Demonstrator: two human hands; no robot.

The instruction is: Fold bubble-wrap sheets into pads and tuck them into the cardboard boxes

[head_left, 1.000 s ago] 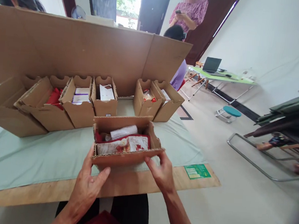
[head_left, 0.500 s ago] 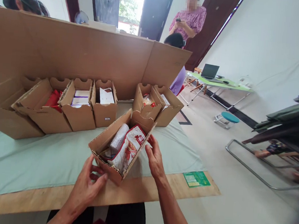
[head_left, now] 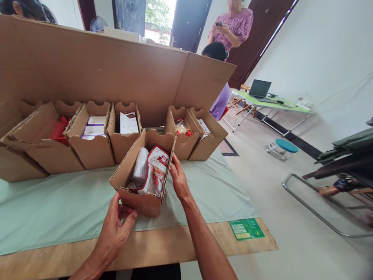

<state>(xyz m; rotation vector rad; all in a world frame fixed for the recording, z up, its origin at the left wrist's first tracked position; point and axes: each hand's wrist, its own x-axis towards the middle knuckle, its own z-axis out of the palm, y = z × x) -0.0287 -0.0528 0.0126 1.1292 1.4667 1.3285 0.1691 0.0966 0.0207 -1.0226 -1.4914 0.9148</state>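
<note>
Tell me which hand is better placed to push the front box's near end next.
Probably the left hand: it is at the near end of the front box, while the right hand is farther forward, along the box's right side.

Writing on the bag (head_left: 157,167) and the green card (head_left: 246,229) at near right seems too blurry to read.

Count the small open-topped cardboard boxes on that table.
7: four boxes in the left row, two boxes at right, one box between the left hand and right hand. Others may be hidden.
</note>
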